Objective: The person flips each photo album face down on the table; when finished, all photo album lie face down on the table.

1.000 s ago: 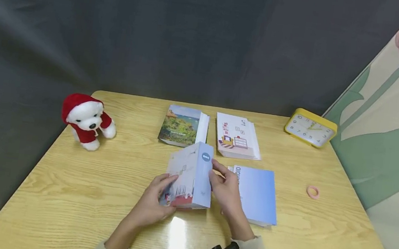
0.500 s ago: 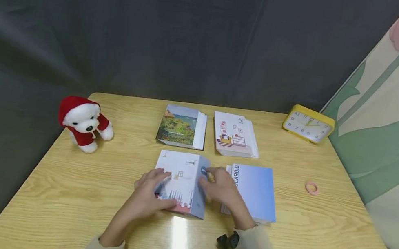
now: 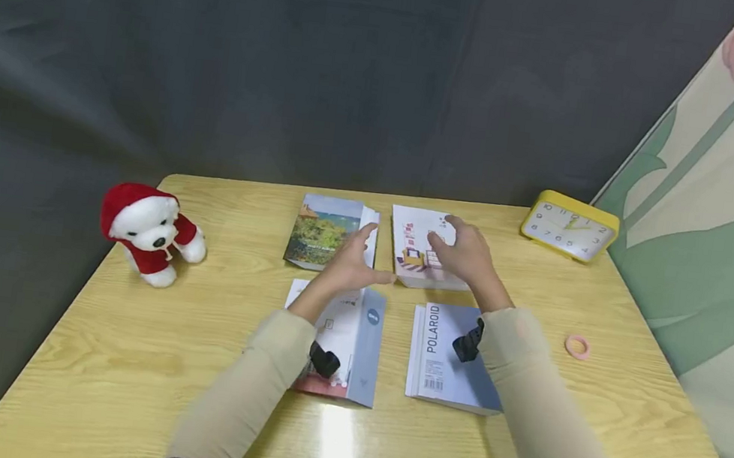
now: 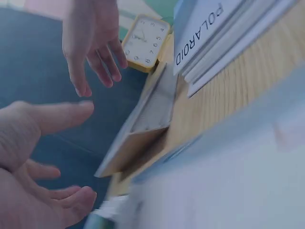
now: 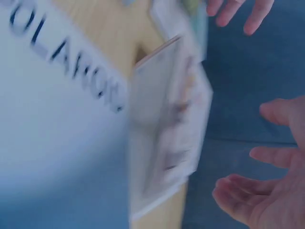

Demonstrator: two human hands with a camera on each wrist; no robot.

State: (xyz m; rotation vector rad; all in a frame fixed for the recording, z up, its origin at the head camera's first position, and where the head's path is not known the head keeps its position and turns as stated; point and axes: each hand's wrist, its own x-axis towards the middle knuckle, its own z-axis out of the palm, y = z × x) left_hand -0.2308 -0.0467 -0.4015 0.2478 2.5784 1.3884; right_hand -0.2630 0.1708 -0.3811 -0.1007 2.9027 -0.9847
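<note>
My left hand (image 3: pixel 351 263) is held over the gap between the back albums, thumb and fingers spread with nothing between them. Under its fingers lies a photo album with a seaside landscape cover (image 3: pixel 320 233). Over the white illustrated album (image 3: pixel 411 270) hovers my right hand (image 3: pixel 467 257), its fingers loosely bent and holding nothing; they hide part of the cover. Below my left forearm, a photo album with a pale blue spine (image 3: pixel 366 357) lies partly covered. A blue album marked POLAROID (image 3: pixel 438 343) sits beneath my right wrist. In the right wrist view, my right hand (image 5: pixel 271 191) appears bare.
At the left edge of the wooden table (image 3: pixel 149 355) stands a white plush bear (image 3: pixel 152 235) in a red hood. A yellow alarm clock (image 3: pixel 570 226) is at the back right, with a pink ring (image 3: pixel 576 347) in front of it. A dark curtain (image 3: pixel 317 72) hangs behind.
Both hands have let go of the album with the pale blue spine, which was lowered flat onto the table. They have moved forward over the back albums, the right hand also rightward.
</note>
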